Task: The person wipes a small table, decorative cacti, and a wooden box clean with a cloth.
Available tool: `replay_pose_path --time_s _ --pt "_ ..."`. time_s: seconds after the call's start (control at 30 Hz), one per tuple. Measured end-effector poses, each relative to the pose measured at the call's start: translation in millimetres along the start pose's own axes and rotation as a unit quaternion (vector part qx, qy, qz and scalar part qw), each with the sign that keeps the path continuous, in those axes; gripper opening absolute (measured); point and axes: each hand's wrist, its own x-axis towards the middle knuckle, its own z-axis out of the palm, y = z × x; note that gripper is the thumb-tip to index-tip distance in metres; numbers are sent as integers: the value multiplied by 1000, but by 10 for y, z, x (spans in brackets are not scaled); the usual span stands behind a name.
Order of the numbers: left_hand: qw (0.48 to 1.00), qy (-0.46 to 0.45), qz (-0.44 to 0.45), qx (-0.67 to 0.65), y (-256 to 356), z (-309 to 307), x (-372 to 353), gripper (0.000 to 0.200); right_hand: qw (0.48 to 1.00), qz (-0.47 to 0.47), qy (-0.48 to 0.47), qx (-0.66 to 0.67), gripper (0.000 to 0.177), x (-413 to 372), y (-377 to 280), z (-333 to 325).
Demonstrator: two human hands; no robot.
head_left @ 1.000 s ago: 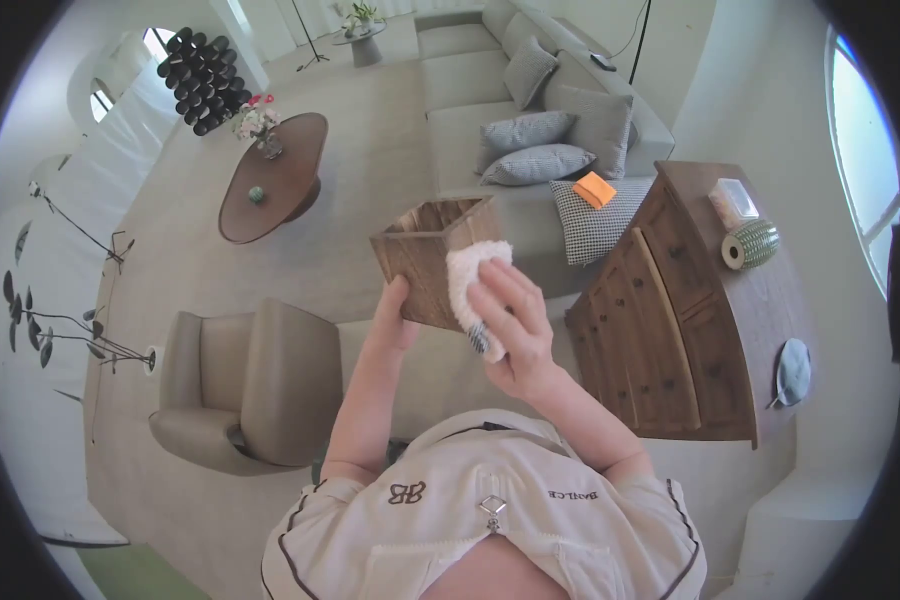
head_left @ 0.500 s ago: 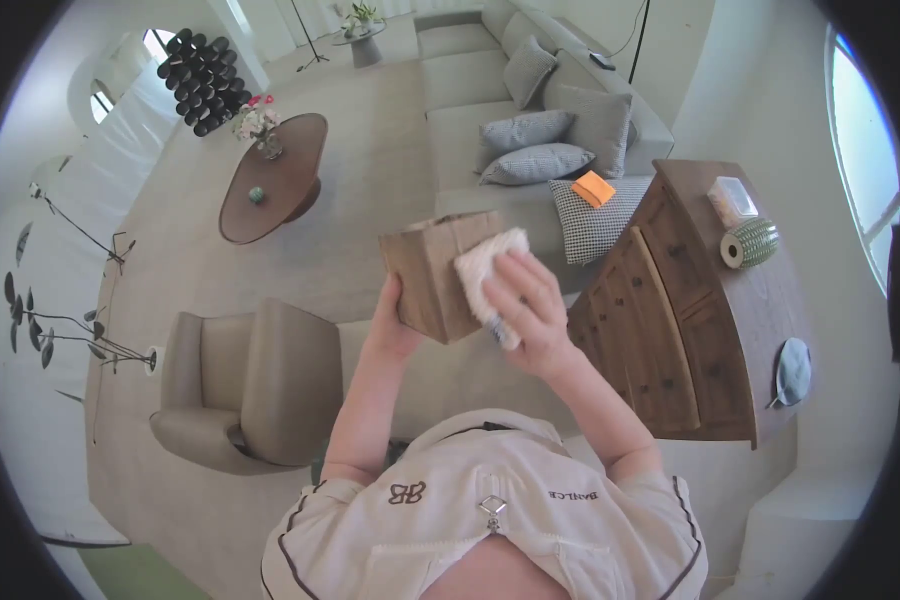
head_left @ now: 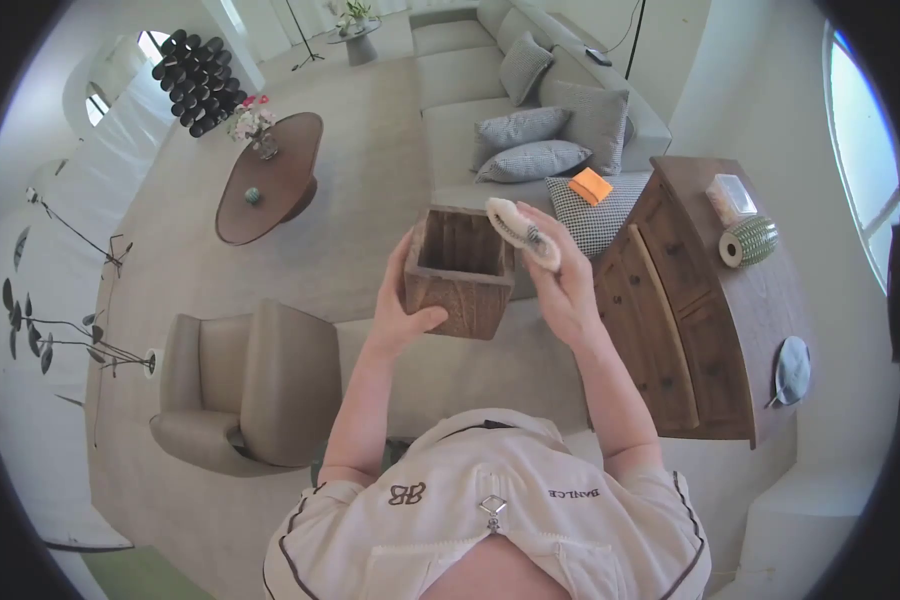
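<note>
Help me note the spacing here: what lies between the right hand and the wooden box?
In the head view, a pale cloth, held in the right hand, lies between it and the wooden box, near the box's top.

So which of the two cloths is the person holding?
The fluffy whitish cloth, gripped in the right hand near the wooden box; the orange cloth lies on the checked cushion.
</note>
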Motion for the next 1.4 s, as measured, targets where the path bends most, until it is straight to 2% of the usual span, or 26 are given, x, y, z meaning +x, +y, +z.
replay_pose_path --time_s 0.1,0.3,0.5,0.6,0.7,0.8,0.9,0.97,1.0,1.07,1.17,1.3,1.4 --pt "998 46 0 32 64 50 24 106 999 -20 -6 -30 34 -57 -27 49" --pt "989 141 -32 31 61 172 52 109 991 -95 85 -41 35 -231 -100 315" --pt "991 128 -46 -16 12 350 40 100 969 -184 154 -52 40 -240 52 496" --pt "998 62 -19 -23 -139 230 12 86 955 -206 206 -53 40 -148 20 487" --pt "995 81 -32 52 -23 209 5 58 956 -190 220 -44 39 -104 -32 446" --pt "981 118 80 131 -12 165 32 48 962 -136 237 -24 39 -107 -59 435" --pt "981 130 67 126 -4 135 70 63 966 -93 240 0 39 -127 -58 451" --pt "994 91 -43 42 -3 163 120 88 968 -65 241 22 37 -129 -47 479" --pt "994 82 -70 21 -90 123 103 94 968 -58 241 28 36 -134 -49 495" --pt "982 -60 -93 -154 -438 -63 0 87 972 -51 221 60 38 -136 -65 526" --pt "958 -116 -79 -251 -564 -70 -45 84 976 -63 196 67 39 -141 -19 529" --pt "968 -103 -56 -223 -464 -99 -35 81 987 -71 143 29 36 -100 -52 425" --pt "990 -59 -46 -116 -290 -109 21 87 989 -92 117 -20 34 -106 -125 369"
